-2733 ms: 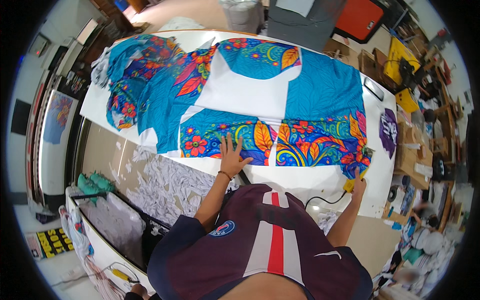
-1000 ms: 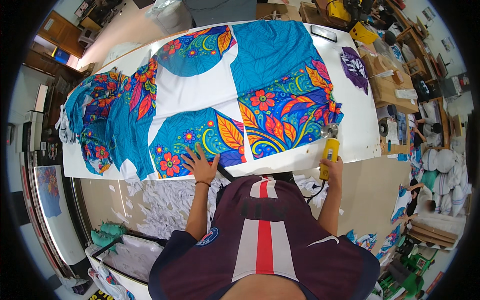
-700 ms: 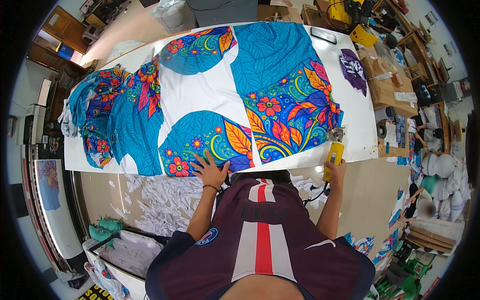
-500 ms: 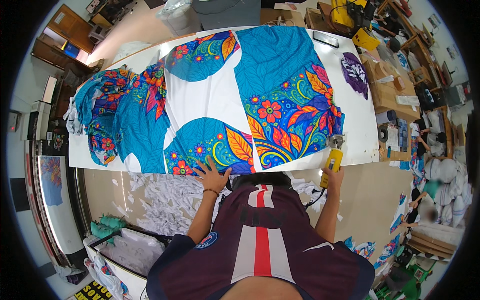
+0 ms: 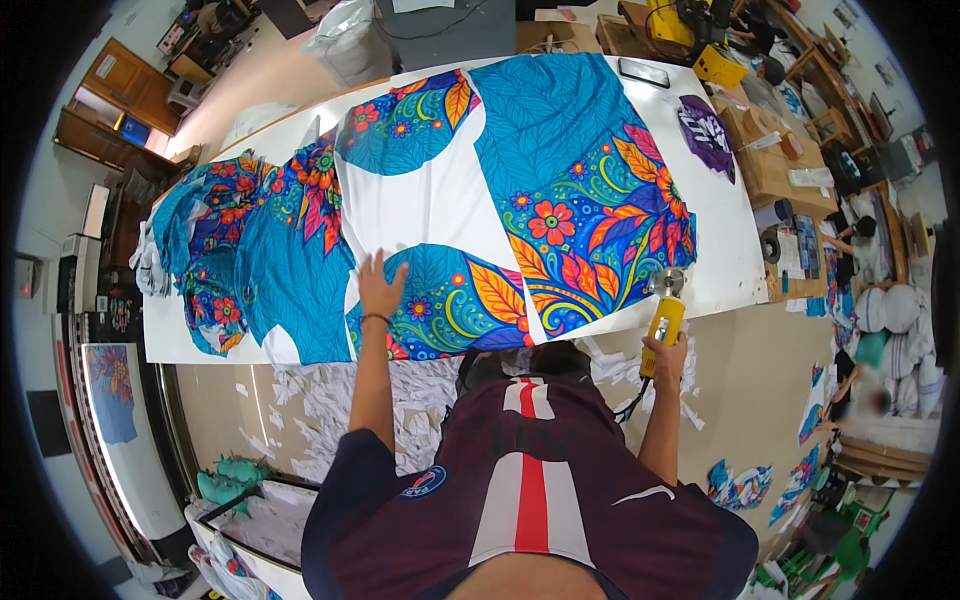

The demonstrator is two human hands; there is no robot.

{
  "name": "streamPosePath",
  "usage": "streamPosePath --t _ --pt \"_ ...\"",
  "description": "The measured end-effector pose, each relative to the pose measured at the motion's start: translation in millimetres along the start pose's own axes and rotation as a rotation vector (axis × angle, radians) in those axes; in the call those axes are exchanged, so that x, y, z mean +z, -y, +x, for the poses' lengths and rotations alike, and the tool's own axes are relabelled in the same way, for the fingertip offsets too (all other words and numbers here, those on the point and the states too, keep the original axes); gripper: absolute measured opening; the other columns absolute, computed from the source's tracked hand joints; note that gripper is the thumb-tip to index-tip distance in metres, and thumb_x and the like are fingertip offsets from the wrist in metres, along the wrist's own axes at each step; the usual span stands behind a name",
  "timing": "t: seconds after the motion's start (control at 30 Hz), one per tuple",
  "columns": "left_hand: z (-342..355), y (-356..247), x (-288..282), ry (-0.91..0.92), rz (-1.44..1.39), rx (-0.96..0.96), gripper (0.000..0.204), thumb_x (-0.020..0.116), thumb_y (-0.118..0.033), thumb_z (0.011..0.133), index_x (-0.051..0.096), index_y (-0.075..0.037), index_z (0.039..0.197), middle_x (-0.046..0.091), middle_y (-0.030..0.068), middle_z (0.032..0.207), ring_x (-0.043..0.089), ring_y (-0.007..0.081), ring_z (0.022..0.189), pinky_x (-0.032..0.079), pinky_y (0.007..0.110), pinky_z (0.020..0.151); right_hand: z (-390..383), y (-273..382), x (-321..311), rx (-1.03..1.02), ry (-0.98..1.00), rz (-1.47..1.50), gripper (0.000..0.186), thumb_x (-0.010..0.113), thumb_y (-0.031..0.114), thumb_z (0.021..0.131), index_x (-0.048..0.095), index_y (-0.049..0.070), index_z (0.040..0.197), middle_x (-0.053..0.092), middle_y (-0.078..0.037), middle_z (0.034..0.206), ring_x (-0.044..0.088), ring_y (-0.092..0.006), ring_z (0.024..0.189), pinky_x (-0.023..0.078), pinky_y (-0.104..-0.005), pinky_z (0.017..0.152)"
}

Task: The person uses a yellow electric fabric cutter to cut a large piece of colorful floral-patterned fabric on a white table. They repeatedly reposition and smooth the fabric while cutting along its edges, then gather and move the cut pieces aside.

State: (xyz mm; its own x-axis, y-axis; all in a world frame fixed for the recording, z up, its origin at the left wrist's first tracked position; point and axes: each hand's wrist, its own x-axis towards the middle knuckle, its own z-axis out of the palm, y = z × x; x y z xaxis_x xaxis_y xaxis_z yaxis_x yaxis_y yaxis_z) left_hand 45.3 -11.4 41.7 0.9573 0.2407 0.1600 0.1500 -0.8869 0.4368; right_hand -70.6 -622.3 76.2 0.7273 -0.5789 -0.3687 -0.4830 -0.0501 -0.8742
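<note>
Scraps of white offcut paper [image 5: 330, 400] are scattered on the floor just below the near edge of the white bench [image 5: 720, 260], which suggests that a good share of trimming is already done. At that near edge, the right hand [image 5: 664, 352] is clenched around the grip of a yellow handheld rotary cutter [image 5: 665, 310], whose metal head is placed at the lower right corner of the printed fabric. The left hand [image 5: 380, 288] is laid flat, fingers spread and released, on the blue fabric sheet printed with orange and red flowers and leaves [image 5: 560, 190], beside a white unprinted zone.

The sheet is spread flat across most of the bench, with curved printed panels separated by white areas. These panels appear uncut along most of their outlines; only the near right corner is engaged by the cutter, so the larger part of the cutting is judged to remain. Toward the left end, the fabric is gathered in loose folds [image 5: 215, 250]. At the far right, a small purple printed piece [image 5: 708, 132] lies apart on the bench.
</note>
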Motion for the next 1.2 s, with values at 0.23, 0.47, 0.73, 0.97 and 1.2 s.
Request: streamPosePath --t 0.23,0.47,0.73,0.97,1.2 --pt "43.3 66.6 -12.7 0.196 0.299 -0.205 0.086 0.039 -0.078 0.098 0.025 -0.029 0.168 0.008 0.0205 0.175 -0.001 0.0563 0.156 0.003 0.073 0.122 -60.3 -3.7 36.6 0.086 -0.025 0.035 0.057 0.088 0.005 0.068 0.057 0.0 0.116 0.066 -0.01 0.102 0.067 -0.0215 0.083 0.057 -0.0371 0.073" --pt "35.4 69.9 -11.8 0.11 0.333 -0.314 0.093 0.041 -0.083 0.094 0.025 -0.028 0.168 0.009 0.0208 0.175 0.0 0.0603 0.155 0.0 0.076 0.119 -70.4 -20.1 50.6 -0.004 -0.112 -0.016 0.062 0.088 0.008 0.069 0.056 -0.003 0.121 0.066 -0.011 0.104 0.067 -0.0217 0.086 0.056 -0.0356 0.076" --pt "-37.2 6.5 -4.5 0.114 0.025 0.212 0.095 0.064 -0.068 0.092 0.037 -0.012 0.163 0.018 0.0271 0.171 0.01 0.0533 0.157 0.008 0.069 0.124 -140.5 -5.4 51.2 0.061 0.027 0.02 0.05 0.089 0.018 0.078 0.066 0.0 0.12 0.071 -0.009 0.101 0.068 -0.0176 0.088 0.056 -0.0338 0.076" --pt "-90.8 -40.2 -5.3 0.329 0.025 0.427 0.09 0.071 -0.061 0.09 0.043 -0.011 0.159 0.022 0.0216 0.171 0.013 0.0484 0.158 0.01 0.066 0.125 -175.5 -16.9 45.1 0.012 0.072 -0.429 0.06 0.087 0.023 0.073 0.065 -0.004 0.122 0.074 -0.018 0.108 0.071 -0.0304 0.098 0.055 -0.0408 0.089" --pt "-107.5 -30.7 -10.3 0.284 -0.108 0.531 0.055 0.079 -0.038 0.088 0.068 -0.011 0.134 0.044 0.0183 0.16 0.033 0.0448 0.151 0.026 0.062 0.123 -189.9 -4.4 45.0 -0.162 0.119 -0.755 0.071 0.084 0.026 0.072 0.057 0.001 0.133 0.068 -0.024 0.119 0.067 -0.0411 0.111 0.053 -0.0476 0.096"
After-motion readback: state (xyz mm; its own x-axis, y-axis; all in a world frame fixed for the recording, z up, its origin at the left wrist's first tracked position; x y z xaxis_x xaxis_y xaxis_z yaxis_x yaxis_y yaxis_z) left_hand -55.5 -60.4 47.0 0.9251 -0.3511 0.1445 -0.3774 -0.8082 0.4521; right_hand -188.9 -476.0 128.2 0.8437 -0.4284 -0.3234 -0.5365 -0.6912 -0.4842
